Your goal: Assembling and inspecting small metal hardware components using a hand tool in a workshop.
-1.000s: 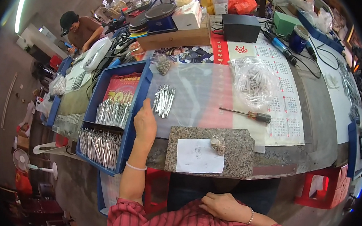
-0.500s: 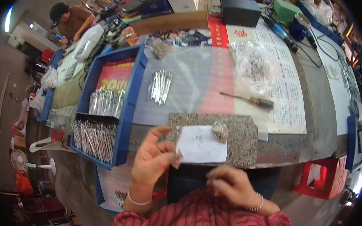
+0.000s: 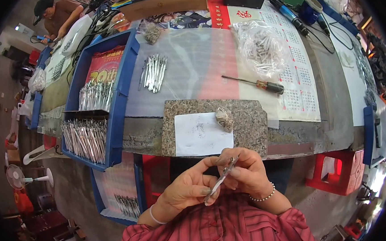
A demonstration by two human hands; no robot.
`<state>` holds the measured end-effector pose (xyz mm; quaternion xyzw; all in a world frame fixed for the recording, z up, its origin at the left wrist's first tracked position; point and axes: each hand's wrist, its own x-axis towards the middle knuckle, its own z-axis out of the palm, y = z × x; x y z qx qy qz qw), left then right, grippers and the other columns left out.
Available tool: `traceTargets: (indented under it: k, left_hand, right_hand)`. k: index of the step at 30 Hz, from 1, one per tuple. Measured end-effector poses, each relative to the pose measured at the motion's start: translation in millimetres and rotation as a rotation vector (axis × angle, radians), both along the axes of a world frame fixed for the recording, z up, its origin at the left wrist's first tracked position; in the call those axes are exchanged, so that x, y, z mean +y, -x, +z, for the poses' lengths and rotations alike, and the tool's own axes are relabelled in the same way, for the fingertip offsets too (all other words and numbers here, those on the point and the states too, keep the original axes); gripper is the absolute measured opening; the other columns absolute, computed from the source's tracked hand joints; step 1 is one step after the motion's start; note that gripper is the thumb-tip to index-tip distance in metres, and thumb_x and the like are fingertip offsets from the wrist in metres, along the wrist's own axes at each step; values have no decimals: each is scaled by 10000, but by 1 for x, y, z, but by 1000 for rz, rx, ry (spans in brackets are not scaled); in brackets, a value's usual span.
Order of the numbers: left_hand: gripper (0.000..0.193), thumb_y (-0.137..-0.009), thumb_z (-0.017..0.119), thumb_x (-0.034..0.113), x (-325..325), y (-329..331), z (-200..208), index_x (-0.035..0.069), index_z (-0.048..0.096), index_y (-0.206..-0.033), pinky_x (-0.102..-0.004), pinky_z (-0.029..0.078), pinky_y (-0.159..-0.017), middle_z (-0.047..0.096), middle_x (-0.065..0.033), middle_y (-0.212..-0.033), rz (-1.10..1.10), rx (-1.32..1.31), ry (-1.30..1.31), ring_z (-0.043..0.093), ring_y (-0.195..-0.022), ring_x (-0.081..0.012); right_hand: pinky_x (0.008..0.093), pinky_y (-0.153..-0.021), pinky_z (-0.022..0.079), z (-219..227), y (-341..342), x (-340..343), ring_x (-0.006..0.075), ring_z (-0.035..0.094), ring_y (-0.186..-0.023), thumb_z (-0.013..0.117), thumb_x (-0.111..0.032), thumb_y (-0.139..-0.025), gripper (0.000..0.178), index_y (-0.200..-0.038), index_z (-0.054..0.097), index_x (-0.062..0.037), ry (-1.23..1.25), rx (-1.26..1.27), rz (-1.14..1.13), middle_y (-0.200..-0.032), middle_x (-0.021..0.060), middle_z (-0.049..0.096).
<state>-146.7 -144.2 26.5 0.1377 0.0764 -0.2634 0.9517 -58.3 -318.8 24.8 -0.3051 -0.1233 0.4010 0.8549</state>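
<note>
Both hands meet close to my body, just below the near edge of the stone slab. Between them runs a slim silver metal piece, held at a slant. The fingers of my left hand pinch its lower end. My right hand grips the upper end with thumb and fingers, where small details are too fine to make out. On the granite slab lies a white paper with dark specks on it. A small plastic bag of tiny parts rests over the paper's right edge.
To the left stands a blue tray with stacks of slim silver pieces. A loose pile of similar pieces, a screwdriver and a clear bag of silver parts lie beyond the slab. A co-worker sits far left.
My hands have come together, and a slim silver piece now shows between them. The left hand has moved down and right, away from the paper; the right has lifted slightly. The view has shifted.
</note>
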Motion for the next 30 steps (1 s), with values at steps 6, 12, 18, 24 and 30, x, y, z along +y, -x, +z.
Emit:
traceTargets:
  k: [6,12,18,24,30]
  left_hand:
    - [706,-870,645,56,-6,2,-3,78,226,-1438,-309,494,-672,603,-157,-898,2,-40,-1,604,-776,-214]
    - [498,-965,484,4,-24,10,18,27,240,-1399,-240,487,-739,603,-105,-970,354,-296,-965,602,-830,-136]
    - [261,-999,426,58,-40,11,9,-3,391,-1251,-166,414,-629,587,-77,-1035,411,-432,-1295,500,-732,-45]
    - [228,-989,435,38,-56,15,-10,-31,433,-1206,-195,454,-713,614,-99,-1028,604,-423,-1356,553,-821,-67]
    - [198,-971,463,12,-56,17,-14,-42,469,-1161,-222,490,-760,639,-122,-1008,716,-393,-1294,605,-874,-101]
  right_hand:
    - [201,-498,403,-3,3,-7,69,530,-609,594,-25,-915,102,-1002,583,25,53,-85,-42,-940,79,612]
    - [226,-541,441,-2,8,5,91,568,-635,670,-43,-862,109,-921,595,8,468,-795,-260,-779,54,593]
    - [308,-485,440,-17,15,12,234,554,-562,710,-97,-792,178,-898,586,-25,638,-1189,-576,-726,105,547]
    - [334,-472,437,-18,26,13,258,542,-538,669,-110,-819,153,-891,564,-25,835,-1332,-602,-733,118,553]
    - [335,-541,486,-10,20,14,271,602,-635,670,-68,-806,163,-925,573,-12,631,-1123,-512,-793,113,605]
